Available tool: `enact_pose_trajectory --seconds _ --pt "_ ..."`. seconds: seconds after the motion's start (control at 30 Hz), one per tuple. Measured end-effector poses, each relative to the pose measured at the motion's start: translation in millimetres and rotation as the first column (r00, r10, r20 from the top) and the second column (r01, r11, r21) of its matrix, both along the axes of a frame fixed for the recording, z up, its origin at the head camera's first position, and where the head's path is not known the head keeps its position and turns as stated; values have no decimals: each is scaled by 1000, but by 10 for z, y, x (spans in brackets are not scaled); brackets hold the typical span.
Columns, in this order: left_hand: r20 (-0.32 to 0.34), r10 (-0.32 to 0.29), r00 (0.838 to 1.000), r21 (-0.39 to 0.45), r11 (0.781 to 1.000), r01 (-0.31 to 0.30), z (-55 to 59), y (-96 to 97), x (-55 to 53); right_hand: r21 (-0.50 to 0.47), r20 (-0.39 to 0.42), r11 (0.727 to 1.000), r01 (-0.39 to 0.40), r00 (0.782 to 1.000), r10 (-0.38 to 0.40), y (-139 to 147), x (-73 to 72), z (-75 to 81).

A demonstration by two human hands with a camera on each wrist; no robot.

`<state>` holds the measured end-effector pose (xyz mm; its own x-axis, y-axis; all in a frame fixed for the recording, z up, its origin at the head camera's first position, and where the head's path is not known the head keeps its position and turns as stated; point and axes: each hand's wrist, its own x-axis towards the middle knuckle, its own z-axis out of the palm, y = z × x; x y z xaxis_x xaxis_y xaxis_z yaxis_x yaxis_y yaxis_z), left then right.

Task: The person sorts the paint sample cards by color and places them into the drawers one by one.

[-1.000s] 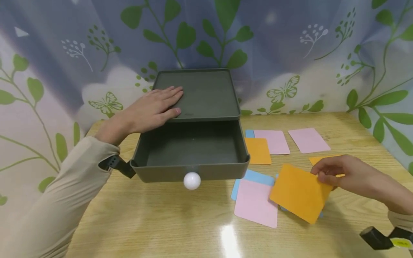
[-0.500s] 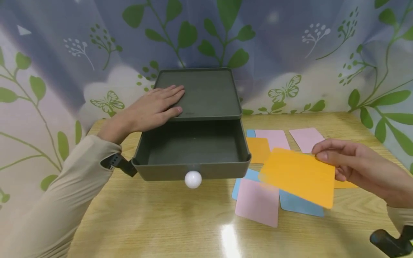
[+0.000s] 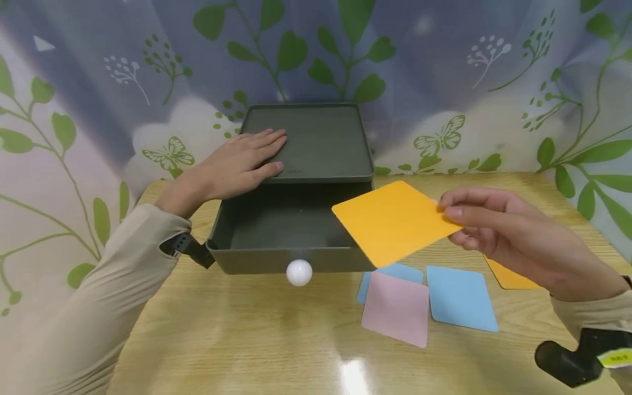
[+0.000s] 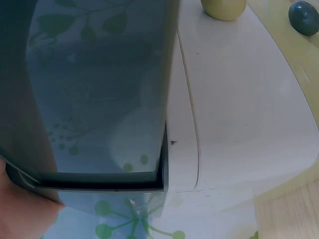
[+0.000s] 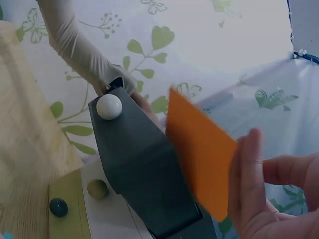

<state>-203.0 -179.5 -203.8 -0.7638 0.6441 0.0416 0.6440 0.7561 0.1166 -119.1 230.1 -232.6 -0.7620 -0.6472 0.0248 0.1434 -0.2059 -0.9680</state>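
In the head view my right hand (image 3: 513, 236) pinches an orange square card (image 3: 392, 222) by its right corner. The card is in the air, over the right side of a dark green drawer (image 3: 257, 262) with a white round knob (image 3: 299, 272). That drawer is pulled out, and its visible inside holds nothing. My left hand (image 3: 232, 170) rests flat on the lid-like top (image 3: 321, 142) of the drawer box, fingers straight. The right wrist view shows the orange card (image 5: 199, 154) between thumb and fingers, beside the drawer (image 5: 134, 134).
Right of the drawer lie a pink card (image 3: 395, 312) overlapping a blue one, a blue card (image 3: 464, 299) and another orange card (image 3: 511, 275). Below the dark drawer sit a white drawer (image 5: 112, 214) and a yellow one (image 5: 72, 224). A patterned curtain (image 3: 419, 71) hangs behind.
My right hand has lifted the orange card off the pile and carried it up and left to the open drawer, uncovering a blue card. The left hand stays on the box top.
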Motion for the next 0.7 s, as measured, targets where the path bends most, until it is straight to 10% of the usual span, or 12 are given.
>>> enact_pose_trajectory --seconds 0.27,0.5,0.6,0.7 --pt "9 12 1000 3 1000 -12 -29 5 10 46 -189 998 50 981 -40 -315 23 39" --pt "-10 9 1000 -4 1000 -9 -18 13 1 146 -200 979 141 974 -110 -126 -86 -102" --pt "-11 10 1000 -6 1000 -10 -7 7 10 301 -264 927 225 953 -146 -17 -165 -197" --pt "-4 9 1000 -10 1000 -9 3 -6 26 482 -385 809 337 911 -150 127 -222 -313"
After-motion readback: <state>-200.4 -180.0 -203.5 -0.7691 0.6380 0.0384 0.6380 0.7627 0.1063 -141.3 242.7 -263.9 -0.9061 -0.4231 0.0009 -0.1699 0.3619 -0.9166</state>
